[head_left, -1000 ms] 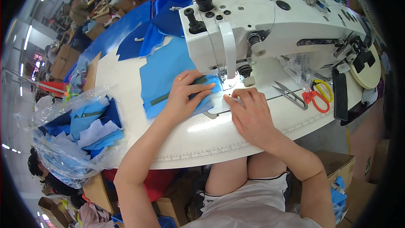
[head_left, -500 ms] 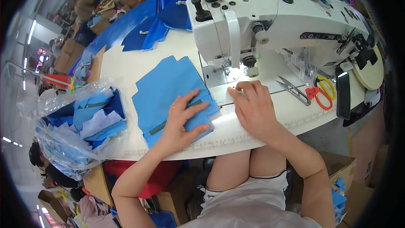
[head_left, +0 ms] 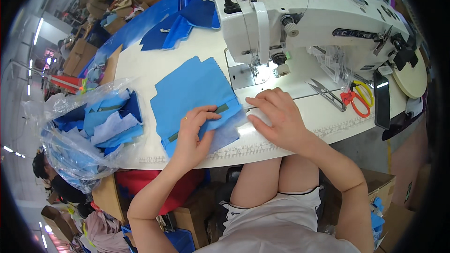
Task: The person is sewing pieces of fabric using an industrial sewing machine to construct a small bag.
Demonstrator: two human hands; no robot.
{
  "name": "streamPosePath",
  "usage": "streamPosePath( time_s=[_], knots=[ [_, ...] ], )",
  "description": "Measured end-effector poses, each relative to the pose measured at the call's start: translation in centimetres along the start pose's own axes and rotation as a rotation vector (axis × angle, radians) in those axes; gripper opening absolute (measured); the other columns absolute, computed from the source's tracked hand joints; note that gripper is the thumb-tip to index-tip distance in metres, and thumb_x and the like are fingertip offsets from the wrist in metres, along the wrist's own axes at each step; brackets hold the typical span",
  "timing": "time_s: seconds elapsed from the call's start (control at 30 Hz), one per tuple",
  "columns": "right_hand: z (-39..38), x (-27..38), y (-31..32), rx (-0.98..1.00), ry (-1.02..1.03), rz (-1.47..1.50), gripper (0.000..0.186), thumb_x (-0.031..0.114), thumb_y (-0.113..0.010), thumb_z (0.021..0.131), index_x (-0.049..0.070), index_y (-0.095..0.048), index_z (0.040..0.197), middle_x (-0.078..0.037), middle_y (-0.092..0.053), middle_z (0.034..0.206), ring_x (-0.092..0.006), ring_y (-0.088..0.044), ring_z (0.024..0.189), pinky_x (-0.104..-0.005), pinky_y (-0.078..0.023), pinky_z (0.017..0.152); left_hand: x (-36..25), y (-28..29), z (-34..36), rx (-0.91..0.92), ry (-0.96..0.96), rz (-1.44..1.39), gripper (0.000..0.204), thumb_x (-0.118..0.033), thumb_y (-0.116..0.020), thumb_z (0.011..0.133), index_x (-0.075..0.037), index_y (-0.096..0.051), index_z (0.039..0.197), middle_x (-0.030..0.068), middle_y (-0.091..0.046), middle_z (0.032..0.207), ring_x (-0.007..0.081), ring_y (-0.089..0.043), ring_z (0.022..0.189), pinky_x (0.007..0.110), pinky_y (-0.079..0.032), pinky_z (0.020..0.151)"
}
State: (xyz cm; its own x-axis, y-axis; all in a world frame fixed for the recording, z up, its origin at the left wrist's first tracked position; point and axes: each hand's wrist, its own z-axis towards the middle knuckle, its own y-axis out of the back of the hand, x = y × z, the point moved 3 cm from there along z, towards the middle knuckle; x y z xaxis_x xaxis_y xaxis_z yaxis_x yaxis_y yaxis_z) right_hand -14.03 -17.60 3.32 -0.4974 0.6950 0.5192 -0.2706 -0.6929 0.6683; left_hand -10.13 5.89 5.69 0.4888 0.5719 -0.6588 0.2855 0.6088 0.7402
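Observation:
A blue fabric piece point(head_left: 187, 84) with a notched corner and a dark green strip point(head_left: 221, 108) lies on the white table, left of the sewing machine's needle. My left hand point(head_left: 193, 133) rests over its near part, fingers bent and thumb drawn in, pinching the cloth beside the strip. Paler, thin cloth point(head_left: 227, 136) shows along the near right edge. My right hand point(head_left: 277, 118) is at the piece's right edge, its thumb and forefinger apart and nothing seen between them. The white sewing machine point(head_left: 300, 9) stands just beyond, its lit needle plate point(head_left: 243, 76) close to the fabric.
Metal snips point(head_left: 327, 94), red-handled scissors point(head_left: 358, 105) and a dark phone-like slab point(head_left: 382, 100) lie at the right. A clear plastic bag point(head_left: 56, 154) of blue cloth pieces sits at the left. Darker blue pieces point(head_left: 161, 33) lie at the back. A printed ruler point(head_left: 262, 147) runs along the front edge.
My left hand has gone from spread flat to bent, with its thumb drawn in. Pale cloth now shows at the near right edge. My right hand has shifted slightly left and down.

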Motion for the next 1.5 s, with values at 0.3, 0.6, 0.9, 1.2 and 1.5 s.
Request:
streamPosePath(
  time_s=[0.3, 0.6, 0.9, 1.2, 1.5],
  knots=[
    [0.8, 0.1, -1.9, 0.173, -0.174, 0.337, 0.018, 0.015, -0.073, 0.086, 0.008, -0.068, 0.102, -0.003, -0.06, 0.098, -0.0251, -0.053, 0.096, -0.0377, -0.044, 0.083, -1.0, 1.1, 0.9, 0.125, 0.261, -0.276, 0.01, -0.007, -0.062, 0.096, 0.001, -0.067, 0.099, 0.0019, -0.063, 0.081, 0.0101, -0.053, 0.076, 0.027, -0.043, 0.071],
    [0.6, 0.9, -1.8, 0.188, -0.073, 0.695, 0.013, 0.002, -0.07, 0.086, 0.008, -0.068, 0.097, -0.002, -0.061, 0.097, -0.0194, -0.053, 0.095, -0.0326, -0.044, 0.088, -0.1, -0.7, 1.5, 0.379, 0.217, -0.656, 0.019, -0.017, -0.06, 0.104, -0.001, -0.067, 0.095, -0.0085, -0.056, 0.082, 0.0004, -0.048, 0.079, 0.019, -0.041, 0.067],
    [0.3, 0.2, -2.6, 0.21, -0.311, 0.939, 0.027, 0.004, -0.079, 0.084, 0.008, -0.061, 0.104, 0.0, -0.054, 0.106, -0.0133, -0.055, 0.1, -0.0296, -0.05, 0.088, 2.2, -5.0, 1.9, 0.082, -0.016, -1.019, 0.002, 0.0, -0.07, 0.094, 0.001, -0.067, 0.094, 0.01, -0.069, 0.108, 0.014, -0.063, 0.096, 0.028, -0.051, 0.088],
    [0.1, 0.6, -1.4, -0.004, -0.339, 0.655, 0.042, 0.01, -0.087, 0.076, 0.008, -0.05, 0.095, -0.004, -0.049, 0.108, -0.0174, -0.055, 0.099, -0.03, -0.05, 0.078, 0.7, -5.4, 2.1, 0.175, -0.099, -1.052, 0.006, -0.001, -0.06, 0.099, -0.002, -0.059, 0.105, 0.0119, -0.067, 0.117, 0.0164, -0.062, 0.11, 0.032, -0.049, 0.1],
    [-0.3, 1.2, -1.2, -0.101, -0.313, 0.526, 0.035, 0.026, -0.086, 0.078, 0.004, -0.062, 0.09, -0.006, -0.062, 0.091, -0.019, -0.061, 0.082, -0.0311, -0.051, 0.074, -0.2, -6.3, 3.1, -0.306, -0.025, -0.653, 0.007, 0.001, -0.064, 0.095, 0.0, -0.059, 0.099, 0.0044, -0.064, 0.099, 0.0112, -0.058, 0.088, 0.025, -0.047, 0.079]
  ],
)
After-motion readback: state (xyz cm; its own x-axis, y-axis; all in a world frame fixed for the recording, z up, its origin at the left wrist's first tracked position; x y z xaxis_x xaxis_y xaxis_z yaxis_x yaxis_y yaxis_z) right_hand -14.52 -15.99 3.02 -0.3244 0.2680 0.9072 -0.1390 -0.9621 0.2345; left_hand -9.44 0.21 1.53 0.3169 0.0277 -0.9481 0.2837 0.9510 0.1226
